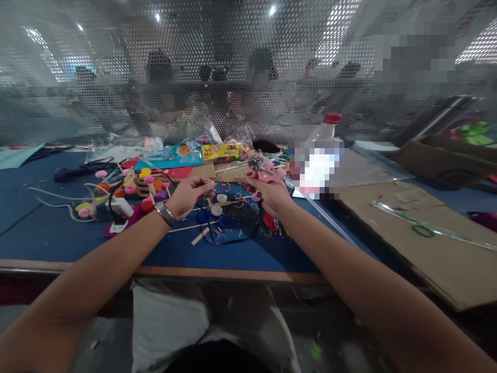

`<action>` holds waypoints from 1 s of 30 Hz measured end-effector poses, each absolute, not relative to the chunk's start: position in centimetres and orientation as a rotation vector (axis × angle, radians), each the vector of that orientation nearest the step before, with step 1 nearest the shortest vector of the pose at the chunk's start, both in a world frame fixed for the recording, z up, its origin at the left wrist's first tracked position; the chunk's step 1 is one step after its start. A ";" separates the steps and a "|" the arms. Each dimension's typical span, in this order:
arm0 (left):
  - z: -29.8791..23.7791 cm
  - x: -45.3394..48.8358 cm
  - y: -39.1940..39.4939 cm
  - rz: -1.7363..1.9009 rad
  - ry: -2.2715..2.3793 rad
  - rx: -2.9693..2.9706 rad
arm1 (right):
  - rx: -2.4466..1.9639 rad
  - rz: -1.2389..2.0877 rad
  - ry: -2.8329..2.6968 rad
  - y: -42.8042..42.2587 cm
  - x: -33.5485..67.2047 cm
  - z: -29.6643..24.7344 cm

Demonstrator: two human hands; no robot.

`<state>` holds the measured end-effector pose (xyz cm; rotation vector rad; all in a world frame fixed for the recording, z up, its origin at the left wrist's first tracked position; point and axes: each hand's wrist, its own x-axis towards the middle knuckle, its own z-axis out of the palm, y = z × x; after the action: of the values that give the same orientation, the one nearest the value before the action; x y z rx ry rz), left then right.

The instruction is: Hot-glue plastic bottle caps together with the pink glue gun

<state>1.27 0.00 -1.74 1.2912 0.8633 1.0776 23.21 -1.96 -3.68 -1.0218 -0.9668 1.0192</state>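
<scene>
My right hand [274,197] is wrapped round a pink hot glue gun [275,175] with a small orange light glowing on its side. Its black cord [235,241] loops over the blue table. Across from it, my left hand [190,195] has thumb and fingers pinched together; whatever is between them is too small to name. White bottle caps [216,211] and blue bottle caps [225,221] lie between and below the hands, among thin wooden sticks [200,237]. A red piece [269,221] sits beneath my right hand.
Left stand a stick model with coloured discs [135,182] and a purple power strip [112,228] with a white plug [121,207]. Behind lie a yellow packet [221,151] and plastic bags. A red-capped bottle [332,119], cardboard sheet [438,243] and cardboard box [446,166] are right.
</scene>
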 end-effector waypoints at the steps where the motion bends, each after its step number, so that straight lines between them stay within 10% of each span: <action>1: -1.7 1.3 0.0 1.079 0.867 1.291 | -1.018 1.020 -0.960 -2.0 23.2 -3.7; 30: -1.4 0.5 1.6 1.452 1.036 1.154 | -1.035 1.052 -0.920 -2.2 23.1 -3.3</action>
<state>0.49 1.57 -1.35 1.1538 1.0359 1.4521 23.10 -2.22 -3.34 -1.0354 -0.9200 1.0516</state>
